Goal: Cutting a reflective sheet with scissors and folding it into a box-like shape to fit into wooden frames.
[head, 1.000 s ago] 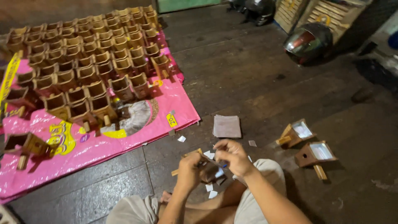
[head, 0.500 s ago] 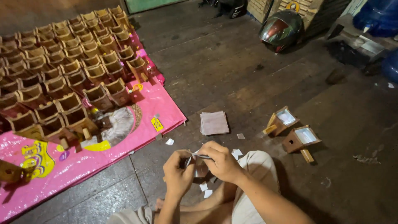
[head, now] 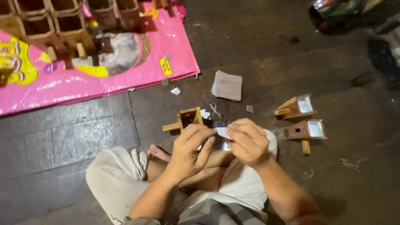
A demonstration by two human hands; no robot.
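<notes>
Head view. Small pale sheet piece (head: 223,133): thin, whitish, mostly covered by fingers, edges hard to make out; held above the lap, pinched between left hand (head: 189,152) and right hand (head: 246,141). Small open wooden box (head: 188,118): on the floor just beyond the left hand. Pink mat (head: 96,75): cut off at the frame's edge.

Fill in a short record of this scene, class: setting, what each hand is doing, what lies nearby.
Setting: person seated cross-legged on a dark floor
Left hand: pinches a small white piece
Right hand: pinches the same piece
In front of the hands: open wooden box with a peg
To the right: two wooden boxes with clear fronts
Ahead: stack of square sheets
Upper left: pink plastic mat bearing rows of wooden boxes
</notes>
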